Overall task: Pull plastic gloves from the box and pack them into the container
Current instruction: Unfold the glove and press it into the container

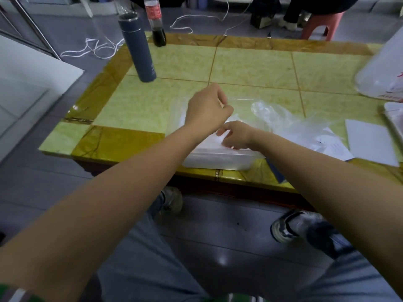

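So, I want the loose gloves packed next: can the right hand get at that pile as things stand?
Probably yes. The gloves lie on the table just beyond the right hand, which is over the container; nothing stands between them.

Nothing reads clearly: the cola bottle's [153,12] red label, the plastic bag's [383,68] red print and the paper's [333,144] lines, perhaps text, are blurred.

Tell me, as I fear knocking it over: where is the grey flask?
In the head view the flask stands upright near the table's far left corner, beside the cola bottle, well beyond the left hand.
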Motion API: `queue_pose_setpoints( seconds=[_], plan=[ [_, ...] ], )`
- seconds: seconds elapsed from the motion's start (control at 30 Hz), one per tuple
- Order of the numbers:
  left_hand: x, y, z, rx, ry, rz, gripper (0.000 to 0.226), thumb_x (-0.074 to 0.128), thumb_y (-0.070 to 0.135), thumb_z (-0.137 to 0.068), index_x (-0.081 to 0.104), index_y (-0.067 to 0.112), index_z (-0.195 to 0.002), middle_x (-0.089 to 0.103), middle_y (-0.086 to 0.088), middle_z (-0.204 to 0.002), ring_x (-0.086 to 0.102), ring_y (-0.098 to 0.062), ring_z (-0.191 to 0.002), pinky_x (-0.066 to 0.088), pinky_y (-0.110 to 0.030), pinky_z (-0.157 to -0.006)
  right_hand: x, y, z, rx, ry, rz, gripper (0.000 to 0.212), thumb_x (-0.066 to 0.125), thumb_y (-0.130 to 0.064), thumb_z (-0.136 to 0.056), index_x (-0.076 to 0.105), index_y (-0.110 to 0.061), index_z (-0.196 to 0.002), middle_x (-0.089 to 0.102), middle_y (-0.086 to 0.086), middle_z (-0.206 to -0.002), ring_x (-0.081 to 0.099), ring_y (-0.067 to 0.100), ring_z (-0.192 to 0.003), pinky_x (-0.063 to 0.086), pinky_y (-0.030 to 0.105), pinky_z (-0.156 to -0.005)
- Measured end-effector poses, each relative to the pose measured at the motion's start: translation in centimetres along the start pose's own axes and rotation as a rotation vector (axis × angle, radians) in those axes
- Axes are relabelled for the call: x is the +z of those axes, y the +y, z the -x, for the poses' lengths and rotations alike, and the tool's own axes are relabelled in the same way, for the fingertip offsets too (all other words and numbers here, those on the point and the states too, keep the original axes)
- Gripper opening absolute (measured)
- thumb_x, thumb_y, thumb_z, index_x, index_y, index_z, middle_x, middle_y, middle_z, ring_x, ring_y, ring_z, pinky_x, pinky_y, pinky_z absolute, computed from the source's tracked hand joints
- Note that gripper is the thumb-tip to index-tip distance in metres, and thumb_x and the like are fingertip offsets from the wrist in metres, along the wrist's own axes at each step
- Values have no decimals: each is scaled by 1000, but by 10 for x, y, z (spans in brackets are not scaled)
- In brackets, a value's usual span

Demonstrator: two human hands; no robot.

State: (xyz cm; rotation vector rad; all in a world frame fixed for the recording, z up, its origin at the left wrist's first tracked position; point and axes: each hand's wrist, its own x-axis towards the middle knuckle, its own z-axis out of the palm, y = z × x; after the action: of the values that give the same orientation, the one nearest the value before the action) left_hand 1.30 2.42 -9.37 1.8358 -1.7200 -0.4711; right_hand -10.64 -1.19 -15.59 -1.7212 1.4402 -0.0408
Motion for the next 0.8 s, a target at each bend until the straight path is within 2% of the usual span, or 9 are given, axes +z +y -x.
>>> queue_pose_setpoints(
  seconds=[0.1,0.17,0.23,0.3,0.4,0.53,0.6,0.67,0.8],
  plan=[
    [20,-1,-4,-215,-487,-63,17,50,17,-93,62,5,-92,69,-15,-91,67,-26,-72,49,-27,-64,1,0,-1,32,-2,51,24,55,3,-86,62,-11,-104,59,15,-101,55,21,-73,50,29,-57],
    [28,-12,-7,-348,-664,-137,24,43,17,-99,54,2,-114,62,-17,-108,64,-29,-80,51,-34,-70,-2,-1,0,88,-58,94,37,56,0,-88,58,-12,-123,55,12,-110,58,22,-80,49,27,-58],
    [28,-28,-11,-413,-682,-197,29,41,16,-101,49,0,-124,55,-15,-111,55,-25,-78,45,-29,-61,-6,-2,-2,155,-123,157,45,56,-4,-93,49,-3,-137,53,17,-130,59,30,-103,53,35,-79],
    [23,-41,-15,-453,-716,-234,31,42,20,-101,49,0,-123,52,-13,-109,51,-24,-75,41,-29,-58,-8,-1,-5,201,-154,205,47,55,-8,-95,44,3,-140,51,22,-137,59,31,-110,50,36,-84],
    [23,-50,-20,-508,-773,-214,34,46,28,-101,47,5,-125,54,-11,-114,50,-20,-70,41,-31,-57,-8,2,-14,275,-210,155,51,55,-10,-96,38,2,-143,55,19,-128,56,23,-87,45,28,-67],
    [32,-55,-25,-520,-815,-215,48,48,33,-100,42,6,-139,53,-12,-127,53,-26,-96,46,-36,-78,-5,4,-20,312,-245,138,48,54,-12,-97,40,-1,-141,52,15,-114,49,18,-73,41,24,-57],
    [30,-53,-25,-552,-817,-174,48,48,33,-100,40,9,-140,52,-12,-129,54,-25,-94,45,-33,-68,-4,3,-22,313,-253,168,35,54,-15,-97,48,-1,-129,55,12,-101,48,18,-69,41,22,-51],
    [27,-53,-25,-560,-786,-145,47,48,32,-100,41,6,-138,54,-15,-131,56,-25,-91,44,-31,-69,-4,2,-21,298,-234,200,24,55,-19,-97,53,0,-111,51,9,-84,45,17,-60,37,19,-43],
    [22,-48,-18,-482,-698,-133,34,45,22,-98,51,5,-126,62,-14,-118,57,-27,-80,49,-35,-75,-2,3,-13,219,-56,18,24,58,-16,-94,58,1,-111,60,16,-96,58,27,-75,47,29,-61]
  ],
)
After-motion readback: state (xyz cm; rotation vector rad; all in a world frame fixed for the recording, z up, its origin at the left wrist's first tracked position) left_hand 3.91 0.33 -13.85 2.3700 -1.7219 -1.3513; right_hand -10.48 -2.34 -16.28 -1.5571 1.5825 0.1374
